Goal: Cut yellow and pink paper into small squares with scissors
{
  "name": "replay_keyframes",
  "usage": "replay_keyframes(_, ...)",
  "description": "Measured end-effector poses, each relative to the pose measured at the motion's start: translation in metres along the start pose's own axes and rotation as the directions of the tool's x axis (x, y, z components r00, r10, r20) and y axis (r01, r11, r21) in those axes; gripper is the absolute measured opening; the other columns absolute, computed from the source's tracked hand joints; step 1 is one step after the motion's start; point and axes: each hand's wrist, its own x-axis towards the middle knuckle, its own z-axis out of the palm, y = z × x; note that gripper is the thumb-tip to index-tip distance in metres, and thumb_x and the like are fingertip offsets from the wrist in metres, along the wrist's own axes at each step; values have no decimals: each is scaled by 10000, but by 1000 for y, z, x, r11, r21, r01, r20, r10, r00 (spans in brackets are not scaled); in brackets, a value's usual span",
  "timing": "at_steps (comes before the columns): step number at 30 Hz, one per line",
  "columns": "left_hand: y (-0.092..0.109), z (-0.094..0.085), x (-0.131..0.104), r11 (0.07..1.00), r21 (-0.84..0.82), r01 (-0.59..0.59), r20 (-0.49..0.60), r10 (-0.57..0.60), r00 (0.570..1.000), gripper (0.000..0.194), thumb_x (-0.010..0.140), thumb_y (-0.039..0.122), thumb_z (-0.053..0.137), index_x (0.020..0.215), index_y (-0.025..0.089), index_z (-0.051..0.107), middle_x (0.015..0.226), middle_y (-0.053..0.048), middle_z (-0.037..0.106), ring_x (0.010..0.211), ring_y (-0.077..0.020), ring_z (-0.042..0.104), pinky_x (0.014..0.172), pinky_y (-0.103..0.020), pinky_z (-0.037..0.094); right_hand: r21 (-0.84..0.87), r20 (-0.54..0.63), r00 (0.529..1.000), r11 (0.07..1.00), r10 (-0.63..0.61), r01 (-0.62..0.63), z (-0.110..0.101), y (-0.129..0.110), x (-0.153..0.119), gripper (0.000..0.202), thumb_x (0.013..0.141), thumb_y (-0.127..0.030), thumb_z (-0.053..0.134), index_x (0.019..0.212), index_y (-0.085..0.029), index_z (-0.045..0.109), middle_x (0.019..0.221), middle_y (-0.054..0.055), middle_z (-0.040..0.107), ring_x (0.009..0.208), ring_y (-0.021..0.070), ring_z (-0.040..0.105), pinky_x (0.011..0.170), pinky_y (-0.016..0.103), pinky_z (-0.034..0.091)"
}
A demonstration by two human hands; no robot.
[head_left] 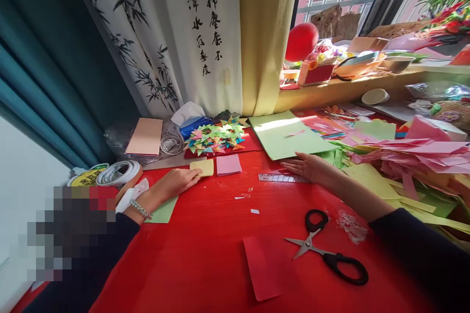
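My left hand point(175, 182) lies on the table with its fingers stretched out, the tips over a small yellow paper stack point(206, 167). Beside that stack is a pink paper stack point(228, 165). A light green sheet point(164, 211) shows partly from under my left wrist. My right hand point(306, 167) is open, fingers apart, at the front edge of a large green paper stack point(286, 132) and over the end of a clear ruler point(276, 177). Open scissors point(312, 244) with black handles lie nearer me, next to a red paper piece point(260, 269).
Folded paper stars point(216, 136) are heaped at the back. Loose pink and yellow strips point(422, 156) pile up at the right. A white tape roll point(118, 172) and a peach paper stack point(144, 136) stand left. Paper scraps point(254, 211) dot the red table point(191, 259).
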Motion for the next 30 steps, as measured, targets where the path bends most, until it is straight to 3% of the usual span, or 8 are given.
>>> replay_keyframes(4, -7, -5, 7, 974, -179, 139, -67, -153, 986, 329, 839, 417, 409, 1002, 254, 644, 910, -48, 699, 775, -223, 625, 679, -260, 411, -19, -15, 999, 999, 42, -42, 3, 0, -4, 344, 919, -178, 336, 1237, -64, 400, 1209, 219, 535, 911, 165, 656, 773, 217, 549)
replay_keyframes(7, -16, -2, 11, 940, -280, 196, -95, -231, 968, 336, 820, 459, 416, 867, 237, 663, 824, -16, 692, 730, -201, 608, 622, -236, 393, -26, -24, 998, 998, 57, -57, 7, 0, -7, 378, 919, -189, 338, 1253, -17, 381, 1212, 251, 521, 871, 163, 665, 747, 197, 552)
replay_keyframes(12, -28, 13, 15, 891, -373, 259, -171, -340, 925, 392, 805, 478, 400, 897, 194, 654, 848, -4, 674, 777, -187, 588, 621, -215, 403, -15, -14, 999, 999, 32, -32, 10, 4, -6, 433, 923, -188, 330, 1306, 13, 308, 1209, 290, 505, 833, 173, 676, 730, 207, 559)
replay_keyframes(18, -31, 20, 17, 860, -422, 287, -172, -387, 906, 413, 782, 481, 431, 879, 159, 671, 781, -11, 663, 719, -181, 570, 596, -217, 402, -8, -22, 999, 1000, 27, -27, 10, 6, -4, 462, 928, -215, 338, 1333, -2, 276, 1221, 291, 501, 825, 178, 679, 717, 206, 562)
replay_keyframes(23, -31, 19, 16, 852, -434, 293, -174, -398, 901, 444, 768, 501, 447, 850, 131, 679, 746, -20, 654, 691, -182, 560, 595, -227, 405, 21, 52, 998, 999, 32, -33, 7, 6, -5, 484, 926, -212, 358, 1373, -89, 218, 1229, 249, 521, 877, 201, 671, 737, 265, 571)
replay_keyframes(30, -25, 11, 14, 868, -412, 277, -148, -363, 920, 494, 795, 522, 423, 949, 131, 683, 763, -31, 674, 692, -187, 571, 564, -228, 395, 9, 69, 996, 998, 55, -56, 7, 6, -5, 462, 928, -232, 355, 1356, -81, 268, 1208, 233, 547, 889, 203, 667, 728, 255, 573)
